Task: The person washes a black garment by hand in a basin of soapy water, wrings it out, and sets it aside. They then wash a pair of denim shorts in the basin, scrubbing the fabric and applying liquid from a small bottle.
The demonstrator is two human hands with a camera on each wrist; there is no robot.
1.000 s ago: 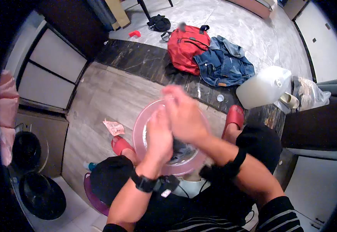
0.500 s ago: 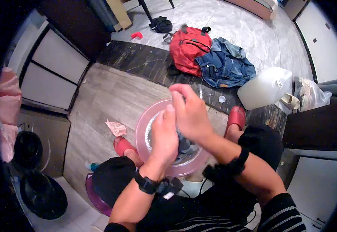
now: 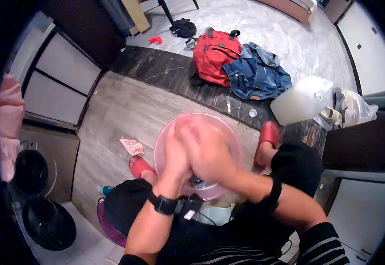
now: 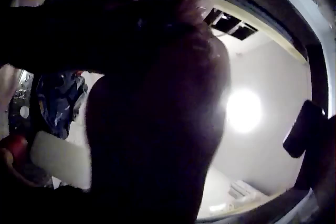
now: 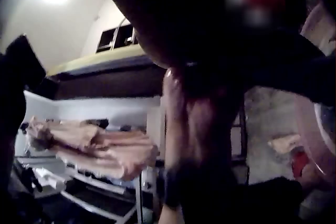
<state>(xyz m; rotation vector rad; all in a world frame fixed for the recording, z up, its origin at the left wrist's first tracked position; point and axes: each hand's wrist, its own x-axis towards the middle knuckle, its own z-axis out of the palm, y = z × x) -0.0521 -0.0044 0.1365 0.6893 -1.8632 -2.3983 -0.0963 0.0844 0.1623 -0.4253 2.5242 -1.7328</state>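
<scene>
Both hands are pressed together over a pink basin point(image 3: 217, 192) on the floor between the person's feet. My left hand point(image 3: 175, 150) lies against my right hand point(image 3: 211, 152), and motion blurs the fingers. From between them a dark cloth point(image 5: 294, 71) hangs toward the basin in the right wrist view. As a dark band, the cloth point(image 4: 47, 40) shows in the left wrist view too. Wet shine marks the skin there. The palms and most of the gripped cloth are hidden; the hands cover most of the basin's inside.
Beyond the basin lie a red backpack point(image 3: 217, 57), a denim garment point(image 3: 258, 75) and a white plastic jug point(image 3: 302, 100). Red slippers point(image 3: 268, 134) flank the basin. A crumpled pink paper point(image 3: 132, 146) is on the floor at left, near black pans point(image 3: 47, 223).
My hands have gone on rubbing against each other above the basin. The right hand has dropped lower and nearer the left, its fingers now over the basin. Backpack, jug and basin stay in place.
</scene>
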